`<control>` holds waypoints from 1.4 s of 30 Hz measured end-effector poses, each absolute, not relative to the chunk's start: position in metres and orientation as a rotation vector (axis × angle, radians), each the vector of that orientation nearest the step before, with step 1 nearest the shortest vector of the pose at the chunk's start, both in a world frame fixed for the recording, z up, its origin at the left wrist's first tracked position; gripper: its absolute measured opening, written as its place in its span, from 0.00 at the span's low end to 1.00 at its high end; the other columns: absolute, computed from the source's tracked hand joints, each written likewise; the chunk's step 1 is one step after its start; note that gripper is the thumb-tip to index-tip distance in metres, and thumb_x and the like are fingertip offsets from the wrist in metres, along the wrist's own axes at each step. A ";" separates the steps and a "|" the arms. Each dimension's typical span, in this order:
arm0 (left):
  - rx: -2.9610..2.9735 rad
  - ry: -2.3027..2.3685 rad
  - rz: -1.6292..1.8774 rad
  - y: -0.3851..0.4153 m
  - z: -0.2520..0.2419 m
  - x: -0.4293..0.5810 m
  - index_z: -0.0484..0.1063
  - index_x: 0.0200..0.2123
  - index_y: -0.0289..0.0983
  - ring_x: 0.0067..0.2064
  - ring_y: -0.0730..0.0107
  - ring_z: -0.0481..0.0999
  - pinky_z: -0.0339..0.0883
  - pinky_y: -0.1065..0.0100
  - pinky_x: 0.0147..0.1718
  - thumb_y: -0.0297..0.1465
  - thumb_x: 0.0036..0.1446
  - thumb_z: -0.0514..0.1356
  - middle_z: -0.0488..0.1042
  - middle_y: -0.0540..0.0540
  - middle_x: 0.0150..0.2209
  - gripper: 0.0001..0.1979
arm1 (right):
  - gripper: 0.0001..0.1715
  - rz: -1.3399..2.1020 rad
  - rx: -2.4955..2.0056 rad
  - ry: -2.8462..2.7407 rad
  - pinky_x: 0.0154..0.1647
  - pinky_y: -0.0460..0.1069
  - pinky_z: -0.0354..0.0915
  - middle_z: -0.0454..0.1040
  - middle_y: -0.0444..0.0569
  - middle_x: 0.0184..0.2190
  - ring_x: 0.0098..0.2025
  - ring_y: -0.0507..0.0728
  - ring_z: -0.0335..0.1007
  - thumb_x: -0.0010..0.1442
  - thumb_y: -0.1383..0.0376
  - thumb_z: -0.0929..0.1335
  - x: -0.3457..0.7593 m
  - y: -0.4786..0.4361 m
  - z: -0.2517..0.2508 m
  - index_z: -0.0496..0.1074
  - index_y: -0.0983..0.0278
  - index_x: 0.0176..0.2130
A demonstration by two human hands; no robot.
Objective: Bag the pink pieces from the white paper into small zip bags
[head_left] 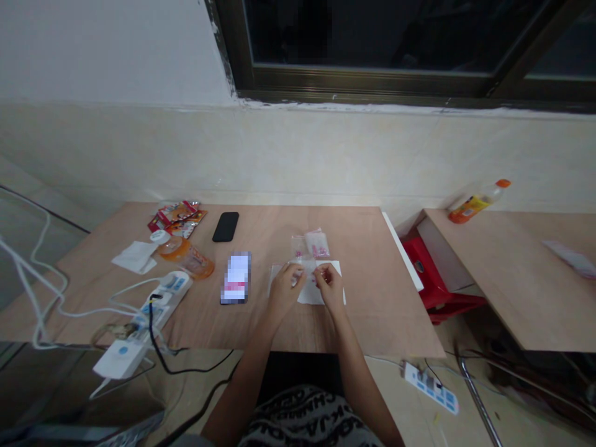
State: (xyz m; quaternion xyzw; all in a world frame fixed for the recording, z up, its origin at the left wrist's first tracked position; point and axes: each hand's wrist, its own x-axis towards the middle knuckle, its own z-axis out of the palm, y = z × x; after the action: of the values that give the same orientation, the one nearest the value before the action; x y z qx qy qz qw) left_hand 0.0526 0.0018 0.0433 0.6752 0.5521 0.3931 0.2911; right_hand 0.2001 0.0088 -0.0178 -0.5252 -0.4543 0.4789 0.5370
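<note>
Both hands are over a sheet of white paper on the wooden table. My left hand is closed in a pinch at the paper's left side, its thumb and fingers near something pale and thin that I cannot make out. Close by on the right, my right hand pinches with thumb and forefinger; whatever it holds is too small to name. Just beyond the fingertips lie a small clear plastic bag with pinkish bits and a fuller, whitish plastic bag with pink marks.
Left of the hands lie a lit phone, a dark phone, an orange bottle, snack packets, a tissue and a power strip with cables. A red stool stands between the tables; another bottle lies right.
</note>
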 end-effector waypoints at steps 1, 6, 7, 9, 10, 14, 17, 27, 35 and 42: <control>1.738 1.444 1.074 0.003 0.042 0.050 0.73 0.39 0.39 0.35 0.69 0.76 0.70 0.68 0.34 0.30 0.57 0.58 0.76 0.46 0.39 0.07 | 0.14 1.101 -1.248 -1.067 0.24 0.47 0.59 0.68 0.42 0.21 0.23 0.52 0.62 0.55 0.51 0.69 0.201 0.009 -0.018 0.73 0.60 0.33; 1.439 1.306 1.117 0.009 0.038 0.039 0.75 0.45 0.39 0.34 0.71 0.77 0.72 0.71 0.30 0.30 0.50 0.63 0.77 0.43 0.48 0.17 | 0.13 1.189 -1.165 -0.976 0.23 0.47 0.57 0.65 0.40 0.17 0.20 0.51 0.59 0.52 0.55 0.70 0.206 0.009 -0.016 0.77 0.61 0.34; 1.374 1.279 1.112 0.009 0.039 0.038 0.75 0.46 0.39 0.34 0.71 0.77 0.73 0.70 0.30 0.31 0.49 0.64 0.77 0.43 0.48 0.18 | 0.13 1.238 -1.150 -0.949 0.23 0.47 0.57 0.66 0.40 0.17 0.20 0.51 0.60 0.51 0.56 0.71 0.207 0.008 -0.016 0.78 0.61 0.34; 1.247 1.225 1.099 0.009 0.043 0.035 0.75 0.47 0.38 0.37 0.69 0.78 0.75 0.68 0.33 0.33 0.49 0.64 0.76 0.43 0.49 0.20 | 0.14 1.328 -1.129 -0.890 0.23 0.46 0.57 0.67 0.41 0.18 0.20 0.50 0.59 0.49 0.57 0.72 0.208 0.007 -0.014 0.79 0.61 0.35; 1.193 1.198 1.092 0.009 0.045 0.035 0.75 0.48 0.37 0.39 0.67 0.78 0.76 0.67 0.34 0.35 0.49 0.64 0.76 0.43 0.49 0.20 | 0.15 1.367 -1.123 -0.861 0.23 0.46 0.56 0.67 0.41 0.19 0.20 0.50 0.59 0.48 0.57 0.72 0.208 0.006 -0.013 0.79 0.61 0.36; 1.057 1.127 1.087 0.008 0.054 0.033 0.76 0.49 0.35 0.48 0.58 0.77 0.77 0.63 0.40 0.40 0.50 0.65 0.74 0.40 0.53 0.23 | 0.16 1.475 -1.086 -0.756 0.19 0.44 0.50 0.66 0.41 0.18 0.19 0.48 0.54 0.47 0.59 0.71 0.204 0.003 -0.007 0.79 0.62 0.36; 1.003 1.120 1.053 0.007 0.058 0.033 0.76 0.49 0.35 0.48 0.56 0.77 0.77 0.62 0.39 0.44 0.50 0.66 0.73 0.39 0.55 0.26 | 0.18 1.523 -1.028 -0.692 0.17 0.44 0.43 0.63 0.40 0.17 0.17 0.47 0.50 0.50 0.54 0.68 0.199 0.003 -0.002 0.79 0.64 0.35; 1.067 1.142 1.002 0.001 0.070 0.038 0.76 0.50 0.38 0.48 0.56 0.77 0.76 0.65 0.37 0.45 0.52 0.65 0.75 0.42 0.52 0.25 | 0.21 1.443 -1.108 -0.703 0.17 0.45 0.39 0.56 0.35 0.16 0.16 0.45 0.44 0.47 0.49 0.73 0.184 0.003 0.000 0.70 0.63 0.25; 1.196 1.269 0.994 0.000 0.069 0.032 0.72 0.53 0.34 0.34 0.66 0.78 0.74 0.68 0.33 0.44 0.52 0.63 0.78 0.46 0.34 0.29 | 0.18 1.520 -0.989 -0.565 0.16 0.44 0.37 0.58 0.35 0.16 0.15 0.44 0.42 0.48 0.52 0.71 0.182 0.004 0.005 0.68 0.63 0.26; 1.204 1.271 0.984 -0.002 0.072 0.032 0.70 0.55 0.32 0.29 0.70 0.76 0.72 0.70 0.30 0.44 0.52 0.62 0.75 0.49 0.27 0.31 | 0.15 1.518 -0.977 -0.486 0.15 0.43 0.36 0.59 0.35 0.15 0.15 0.44 0.41 0.48 0.55 0.71 0.176 0.001 0.007 0.70 0.64 0.27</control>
State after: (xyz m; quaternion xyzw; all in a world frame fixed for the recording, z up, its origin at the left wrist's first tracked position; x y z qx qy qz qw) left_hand 0.0315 -0.0017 0.0722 0.5057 0.5341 0.4133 0.5368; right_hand 0.1756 0.0014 0.0071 -0.4204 -0.2093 0.6532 0.5940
